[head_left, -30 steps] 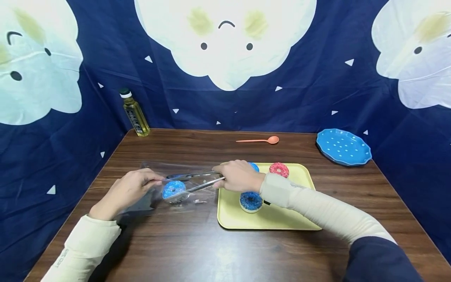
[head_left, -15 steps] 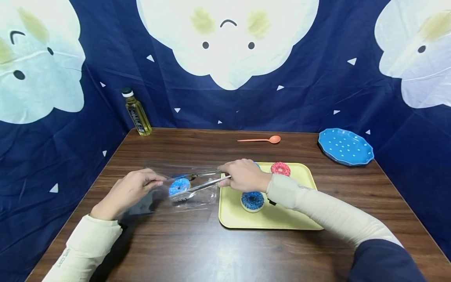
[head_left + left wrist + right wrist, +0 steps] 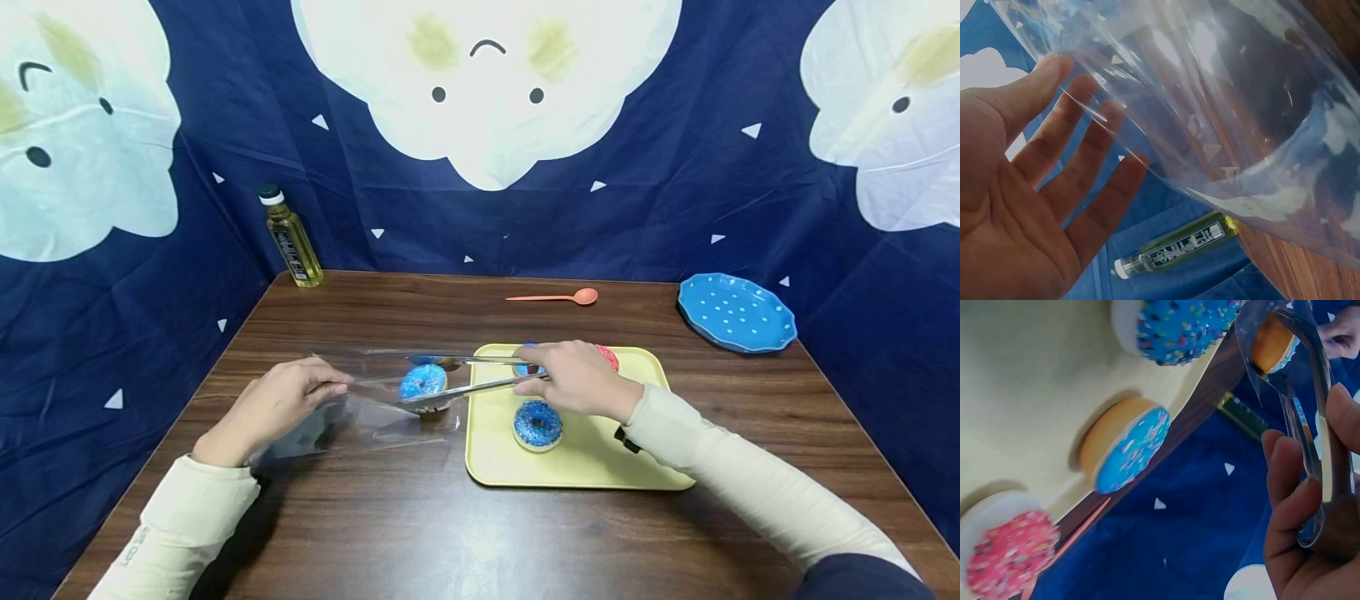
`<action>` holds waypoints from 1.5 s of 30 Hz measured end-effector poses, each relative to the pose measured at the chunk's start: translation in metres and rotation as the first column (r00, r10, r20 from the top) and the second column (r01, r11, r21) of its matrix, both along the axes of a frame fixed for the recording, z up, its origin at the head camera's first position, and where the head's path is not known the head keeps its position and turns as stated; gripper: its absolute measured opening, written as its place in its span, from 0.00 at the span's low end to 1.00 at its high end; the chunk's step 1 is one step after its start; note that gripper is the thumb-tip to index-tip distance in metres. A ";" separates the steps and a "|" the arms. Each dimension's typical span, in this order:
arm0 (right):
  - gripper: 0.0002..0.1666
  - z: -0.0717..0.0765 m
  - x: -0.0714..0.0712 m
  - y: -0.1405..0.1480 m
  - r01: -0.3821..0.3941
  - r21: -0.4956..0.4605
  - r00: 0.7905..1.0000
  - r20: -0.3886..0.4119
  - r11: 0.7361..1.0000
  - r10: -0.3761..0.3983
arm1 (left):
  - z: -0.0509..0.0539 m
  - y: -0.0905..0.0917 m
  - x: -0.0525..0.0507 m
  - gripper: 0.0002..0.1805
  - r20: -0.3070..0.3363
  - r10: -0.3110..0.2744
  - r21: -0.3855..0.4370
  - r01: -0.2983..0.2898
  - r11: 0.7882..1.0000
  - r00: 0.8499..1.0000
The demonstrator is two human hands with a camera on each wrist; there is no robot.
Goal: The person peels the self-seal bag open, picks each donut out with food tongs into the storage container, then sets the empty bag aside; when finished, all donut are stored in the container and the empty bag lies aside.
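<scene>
My left hand point(image 3: 273, 408) pinches the rim of a clear plastic bag point(image 3: 371, 417) lying left of the yellow tray. In the left wrist view the thumb and fingers point(image 3: 1054, 78) meet at the film's edge. My right hand point(image 3: 577, 379) grips metal tongs point(image 3: 491, 387) by their hinged end, over the tray. Between the tong tips is a light-blue frosted donut point(image 3: 423, 381), near the bag's right end with clear film around it. The right wrist view shows its tan underside point(image 3: 1270, 347) between the tong arms.
On the yellow tray point(image 3: 592, 471) sit a dark-blue sprinkled donut point(image 3: 537, 425), a light-blue donut point(image 3: 1132, 447) and a pink donut point(image 3: 1013, 556). An orange spoon point(image 3: 583, 297), an oil bottle point(image 3: 294, 250) and a blue dotted plate point(image 3: 735, 312) stand along the back.
My right hand has moved right across the tray, drawing the tongs and light-blue donut rightward from deeper in the bag. The left hand has stayed nearly still at the bag's rim.
</scene>
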State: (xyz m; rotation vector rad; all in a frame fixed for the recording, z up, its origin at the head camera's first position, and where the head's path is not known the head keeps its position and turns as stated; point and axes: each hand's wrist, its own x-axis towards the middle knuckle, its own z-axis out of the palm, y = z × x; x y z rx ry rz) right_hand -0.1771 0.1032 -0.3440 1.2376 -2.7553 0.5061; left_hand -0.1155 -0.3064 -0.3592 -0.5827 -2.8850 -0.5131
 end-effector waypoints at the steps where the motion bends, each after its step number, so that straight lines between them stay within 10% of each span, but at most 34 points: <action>1: 0.18 -0.001 0.001 0.004 0.007 -0.011 1.000 0.006 1.000 -0.007 | 0.000 0.000 0.000 0.08 0.000 -0.001 -0.001 0.001 1.000 1.000; 24: 0.28 -0.002 0.041 0.086 0.251 -0.060 0.968 -0.010 0.966 -0.252 | -0.003 0.001 0.001 0.10 0.027 0.011 -0.006 -0.011 1.000 1.000; 45: 0.32 -0.010 0.091 0.158 0.457 -0.097 0.885 -0.047 0.884 -0.463 | -0.004 0.006 0.000 0.10 0.015 0.023 -0.034 -0.022 0.999 1.000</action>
